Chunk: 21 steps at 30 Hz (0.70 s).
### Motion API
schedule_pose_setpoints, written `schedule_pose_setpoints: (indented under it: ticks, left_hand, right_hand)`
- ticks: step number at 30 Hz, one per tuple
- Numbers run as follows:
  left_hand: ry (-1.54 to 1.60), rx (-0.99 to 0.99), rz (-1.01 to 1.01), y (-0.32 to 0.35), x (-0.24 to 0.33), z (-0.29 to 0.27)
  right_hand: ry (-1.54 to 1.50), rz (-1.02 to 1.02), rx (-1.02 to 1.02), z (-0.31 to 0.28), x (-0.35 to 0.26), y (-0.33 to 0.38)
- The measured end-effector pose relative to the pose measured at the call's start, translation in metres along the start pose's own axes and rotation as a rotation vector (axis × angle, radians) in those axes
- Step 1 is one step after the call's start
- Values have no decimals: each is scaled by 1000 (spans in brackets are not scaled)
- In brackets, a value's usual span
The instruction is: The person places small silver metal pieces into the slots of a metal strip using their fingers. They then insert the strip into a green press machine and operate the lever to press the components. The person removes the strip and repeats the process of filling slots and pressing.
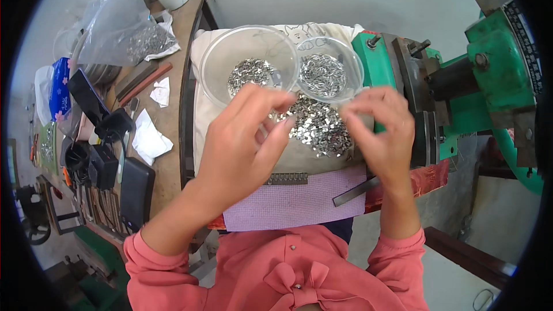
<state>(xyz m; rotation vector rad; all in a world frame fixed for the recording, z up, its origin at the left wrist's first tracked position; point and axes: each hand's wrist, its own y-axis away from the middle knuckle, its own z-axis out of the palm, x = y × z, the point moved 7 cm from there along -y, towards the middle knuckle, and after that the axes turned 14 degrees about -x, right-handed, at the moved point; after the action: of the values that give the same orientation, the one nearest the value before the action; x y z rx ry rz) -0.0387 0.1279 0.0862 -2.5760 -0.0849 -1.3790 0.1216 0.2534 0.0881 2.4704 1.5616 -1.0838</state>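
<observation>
My left hand (245, 138) hovers over the near left edge of a heap of small shiny metal pieces (319, 126). Its thumb and index finger are bent with a gap between them, and no held thing shows there. At the heap's right side my right hand (383, 129) has thumb and fingertips drawn together; whatever they may pinch is too small to make out. Behind the left hand stands a large clear plastic tub (216, 52) with metal bits inside. A smaller clear tub (360, 72) beside it holds thin metal pieces. Below the heap lies a slotted metal strip (289, 178).
A flat dark metal bar (354, 192) rests on the purple mesh mat (276, 210). To the right stands a green machine (489, 63) with a heavy steel block. The wooden side table (158, 155) carries a plastic bag (121, 34), a phone (88, 95), tissues and a black case (137, 190).
</observation>
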Motion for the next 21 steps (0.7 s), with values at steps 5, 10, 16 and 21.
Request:
schedule_pose_setpoints:
  ticks: [5,10,16,21]
  left_hand:
    - [94,167,-176,73,-20,0]
    - [216,414,-337,140,-56,30]
    - [72,361,-352,151,-62,37]
    - [100,391,-363,146,-71,34]
  right_hand:
    - [-193,10,-181,43,-27,36]
    - [-234,-36,-278,74,-42,47]
    - [-147,-94,-359,97,-53,52]
    - [-92,-102,-389,104,-57,53]
